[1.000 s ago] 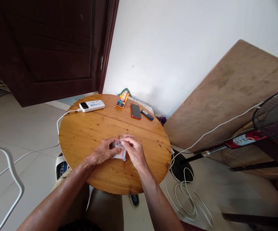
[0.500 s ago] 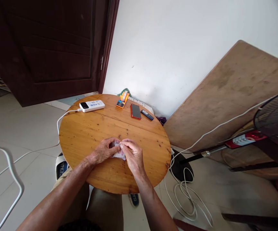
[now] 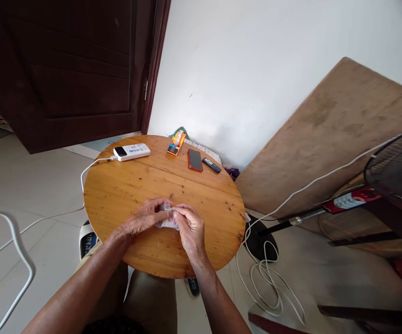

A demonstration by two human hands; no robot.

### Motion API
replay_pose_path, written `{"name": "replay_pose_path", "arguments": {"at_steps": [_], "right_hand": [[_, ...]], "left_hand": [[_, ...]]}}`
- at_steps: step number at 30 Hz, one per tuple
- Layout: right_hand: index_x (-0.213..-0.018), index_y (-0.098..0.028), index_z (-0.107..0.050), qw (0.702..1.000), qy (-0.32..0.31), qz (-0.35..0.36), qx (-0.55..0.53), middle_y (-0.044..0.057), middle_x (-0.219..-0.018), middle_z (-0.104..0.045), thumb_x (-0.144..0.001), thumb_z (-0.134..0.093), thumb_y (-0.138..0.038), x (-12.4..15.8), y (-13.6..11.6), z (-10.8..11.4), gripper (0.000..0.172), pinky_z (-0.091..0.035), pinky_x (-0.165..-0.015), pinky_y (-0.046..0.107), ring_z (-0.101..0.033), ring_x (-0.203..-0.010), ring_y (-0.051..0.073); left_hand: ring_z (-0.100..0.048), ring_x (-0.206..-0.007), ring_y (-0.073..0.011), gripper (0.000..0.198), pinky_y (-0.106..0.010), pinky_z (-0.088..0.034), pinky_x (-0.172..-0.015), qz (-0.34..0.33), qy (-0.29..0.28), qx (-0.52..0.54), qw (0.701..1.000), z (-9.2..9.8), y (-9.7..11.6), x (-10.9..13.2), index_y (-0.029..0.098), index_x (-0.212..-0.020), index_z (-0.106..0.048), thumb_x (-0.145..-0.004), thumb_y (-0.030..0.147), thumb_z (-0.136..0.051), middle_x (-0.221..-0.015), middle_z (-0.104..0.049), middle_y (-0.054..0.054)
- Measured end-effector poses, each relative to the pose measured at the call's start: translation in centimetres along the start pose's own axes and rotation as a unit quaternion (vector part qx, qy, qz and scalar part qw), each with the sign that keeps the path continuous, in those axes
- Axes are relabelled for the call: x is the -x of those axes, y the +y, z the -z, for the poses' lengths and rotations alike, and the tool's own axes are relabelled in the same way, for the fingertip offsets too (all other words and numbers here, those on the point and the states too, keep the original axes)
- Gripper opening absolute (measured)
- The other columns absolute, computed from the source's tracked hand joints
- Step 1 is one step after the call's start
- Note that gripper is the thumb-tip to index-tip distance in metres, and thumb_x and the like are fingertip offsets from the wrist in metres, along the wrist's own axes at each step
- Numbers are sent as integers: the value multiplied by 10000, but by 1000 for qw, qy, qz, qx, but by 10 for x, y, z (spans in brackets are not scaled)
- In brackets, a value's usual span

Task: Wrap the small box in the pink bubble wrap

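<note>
A small packet in crinkled, clear plastic wrapping [image 3: 169,223] rests near the middle of the round wooden table [image 3: 124,185]. Pinkish marks show on it; its contents cannot be made out. My left hand [image 3: 148,215] is curled over its left side, thumb and fingers gripping it. From the right, my right hand [image 3: 191,227] pinches the packet's upper right edge between thumb and fingers. The two hands nearly meet at the top of the packet, and the fingers partly cover it.
Along the table's far side lie a white power bank [image 3: 131,152] with a cable, an orange tape dispenser [image 3: 176,142], a red-edged phone [image 3: 195,160] and a dark small device [image 3: 211,165]. A fan [image 3: 395,171] and looped white cable [image 3: 266,278] are at right.
The fingertips of my right hand have shifted slightly along the packet's top edge, while my left hand keeps its grip. The whole view has moved a little.
</note>
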State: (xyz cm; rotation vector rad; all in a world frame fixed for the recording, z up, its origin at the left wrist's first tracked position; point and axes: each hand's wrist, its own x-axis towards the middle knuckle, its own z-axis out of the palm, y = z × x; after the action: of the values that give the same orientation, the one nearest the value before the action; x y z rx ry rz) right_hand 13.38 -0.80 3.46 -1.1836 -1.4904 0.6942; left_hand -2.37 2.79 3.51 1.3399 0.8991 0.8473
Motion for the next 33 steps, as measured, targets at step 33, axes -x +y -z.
{"name": "replay_pose_path", "arguments": {"at_steps": [33], "right_hand": [[-904,-239,-742,992,5,80,94,90,-1240,-642,-870,-571,-147,13,12,2,198,-495,-1003,378,-620,-1148,216]], "left_hand": [[-580,-681,-145,397,-245,-453,-635,-3,65,-10,998,1,-21,-8,153,-1008,-668,-701,399,-616,-782,-660,0]]}}
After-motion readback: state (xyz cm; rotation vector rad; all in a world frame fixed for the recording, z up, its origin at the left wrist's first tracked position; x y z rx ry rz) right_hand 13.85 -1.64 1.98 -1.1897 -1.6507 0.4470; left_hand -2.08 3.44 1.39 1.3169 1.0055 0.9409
